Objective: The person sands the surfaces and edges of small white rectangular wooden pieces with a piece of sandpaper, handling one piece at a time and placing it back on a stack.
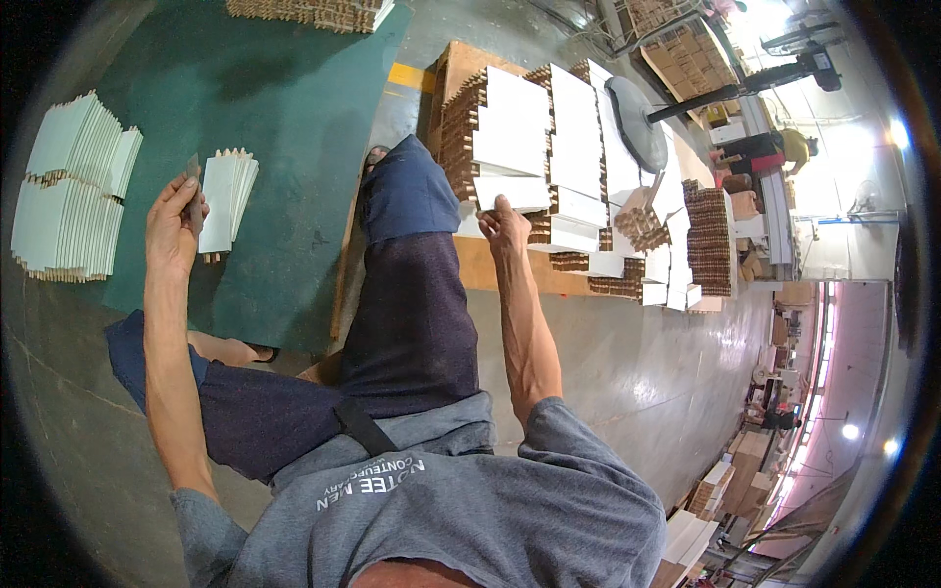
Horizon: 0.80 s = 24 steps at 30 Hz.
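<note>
My left hand [176,220] is closed on a thin, flat grey piece [193,174], held upright over the green tabletop; whether it is a blade or a sheet I cannot tell. Just right of that hand, a small fanned bundle of white slats [228,196] with brown ends lies on the table. Out to the right, my right hand [505,225] pinches the near edge of a white board [512,193], thumb on top. This board lies at the near end of a large stack of white boards [512,122] with brown notched ends.
A green table [294,147] carries a tall group of white slats [74,196] at its left and more brown-ended pieces [314,12] at the far edge. Over the right stacks stands a dark padded stool [637,122]. Another person [774,152] is farther right.
</note>
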Tool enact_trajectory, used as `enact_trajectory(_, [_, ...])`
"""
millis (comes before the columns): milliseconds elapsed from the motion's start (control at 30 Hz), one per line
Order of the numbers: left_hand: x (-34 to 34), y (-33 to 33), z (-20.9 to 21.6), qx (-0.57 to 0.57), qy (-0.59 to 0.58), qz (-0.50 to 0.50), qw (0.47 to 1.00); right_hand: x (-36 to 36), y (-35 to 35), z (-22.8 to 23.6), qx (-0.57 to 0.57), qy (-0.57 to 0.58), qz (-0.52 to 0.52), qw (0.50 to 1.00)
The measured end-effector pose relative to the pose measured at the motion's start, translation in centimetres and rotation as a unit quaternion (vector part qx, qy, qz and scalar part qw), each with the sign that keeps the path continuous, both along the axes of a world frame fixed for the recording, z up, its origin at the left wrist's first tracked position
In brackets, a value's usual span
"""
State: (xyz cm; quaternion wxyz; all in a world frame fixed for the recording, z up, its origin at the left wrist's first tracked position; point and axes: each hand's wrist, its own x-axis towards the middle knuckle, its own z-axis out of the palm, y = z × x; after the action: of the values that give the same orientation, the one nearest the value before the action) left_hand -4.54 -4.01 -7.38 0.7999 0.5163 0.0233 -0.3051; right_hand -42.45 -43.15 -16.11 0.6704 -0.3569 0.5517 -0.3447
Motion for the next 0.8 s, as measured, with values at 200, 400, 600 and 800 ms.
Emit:
enact_trajectory(200, [-0.3,-0.9,-0.7,0.003,-0.022,-0.019,1.000,-5.2,1.3,1.2,-0.127,-0.124,0.059,0.982])
enact_trajectory(400, [0.0,-0.1,-1.8,0.029,-0.055,-0.002,0.998,2.3,6.8,14.8,-0.143,-0.320,0.162,0.923])
enact_trajectory(600, [-2.3,-1.7,0.8,0.108,-0.132,0.028,0.985,9.8,9.9,19.0,0.006,-0.494,0.296,0.818])
enact_trajectory(800, [-3.6,-2.1,2.8,0.105,-0.228,0.041,0.967,17.0,17.4,15.4,0.119,-0.372,0.417,0.821])
